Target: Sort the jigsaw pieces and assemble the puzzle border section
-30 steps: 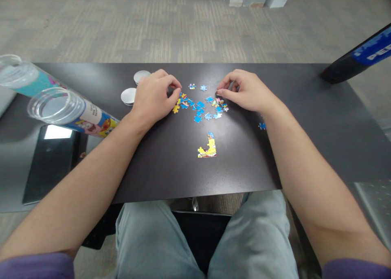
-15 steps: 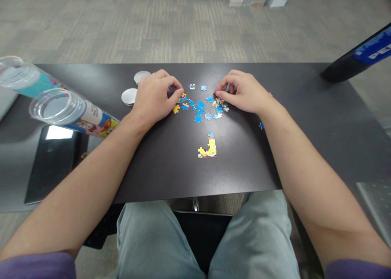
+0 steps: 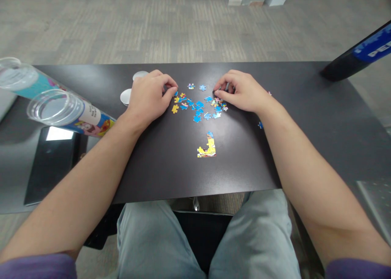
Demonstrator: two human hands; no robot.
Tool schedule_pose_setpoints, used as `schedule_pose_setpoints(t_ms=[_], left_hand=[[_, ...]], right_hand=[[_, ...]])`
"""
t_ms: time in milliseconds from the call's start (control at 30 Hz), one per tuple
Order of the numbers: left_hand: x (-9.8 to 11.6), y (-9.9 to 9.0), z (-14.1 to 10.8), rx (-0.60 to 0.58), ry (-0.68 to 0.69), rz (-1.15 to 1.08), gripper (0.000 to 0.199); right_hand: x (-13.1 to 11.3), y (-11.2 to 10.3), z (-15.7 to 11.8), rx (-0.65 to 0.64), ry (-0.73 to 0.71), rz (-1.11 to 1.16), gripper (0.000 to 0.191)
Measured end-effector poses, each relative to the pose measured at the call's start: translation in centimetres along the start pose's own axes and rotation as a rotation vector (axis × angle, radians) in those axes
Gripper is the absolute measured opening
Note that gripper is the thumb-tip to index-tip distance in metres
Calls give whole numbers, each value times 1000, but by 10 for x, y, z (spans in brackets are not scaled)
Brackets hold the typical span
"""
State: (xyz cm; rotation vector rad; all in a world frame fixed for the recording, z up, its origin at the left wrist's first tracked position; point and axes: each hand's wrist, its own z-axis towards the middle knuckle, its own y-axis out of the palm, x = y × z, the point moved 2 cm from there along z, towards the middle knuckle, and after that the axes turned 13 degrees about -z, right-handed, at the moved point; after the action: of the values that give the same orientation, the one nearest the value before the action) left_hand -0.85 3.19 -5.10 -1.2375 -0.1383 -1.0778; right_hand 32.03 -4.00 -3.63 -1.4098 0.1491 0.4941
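blue puzzle piece (image 3: pixel 260 125): partly behind right forearm (image 3: pixel 293 148) | dark cylinder (image 3: pixel 345 63): cut by right edge

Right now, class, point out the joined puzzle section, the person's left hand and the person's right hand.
Joined puzzle section (image 3: pixel 211 148): head view, on its yellow area.
Left hand (image 3: pixel 149 94): head view, on the back of the hand.
Right hand (image 3: pixel 242 90): head view, on the back of the hand.

Between the near edge and the loose pieces (image 3: pixel 199 104), the worktop (image 3: pixel 165 165) leaves passing room around 1 joined puzzle section (image 3: pixel 210 149). 2 tubes (image 3: pixel 91 115) obstruct the left part; a black-and-blue cylinder (image 3: pixel 348 65) bars the far right corner.
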Motion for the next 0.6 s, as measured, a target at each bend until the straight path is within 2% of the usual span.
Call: schedule_pose_setpoints(t_ms=[67,167,233,400,600], left_hand=[[4,-1,0,-24,-7,-3,6],[11,-3,-2,-89,-23,23,17],[14,-5,-2,-118,-37,53,18],[14,-10,0,-142,-67,77,17],[16,-7,-1,-147,-42,64,19]], right_hand=[[1,0,0,4,-15,-2,11],[3,1,1,3,-35,-10,8],[5,2,1,2,-44,-11,7],[6,3,2,12,-50,-14,10],[5,4,1,17,-46,-11,13]])
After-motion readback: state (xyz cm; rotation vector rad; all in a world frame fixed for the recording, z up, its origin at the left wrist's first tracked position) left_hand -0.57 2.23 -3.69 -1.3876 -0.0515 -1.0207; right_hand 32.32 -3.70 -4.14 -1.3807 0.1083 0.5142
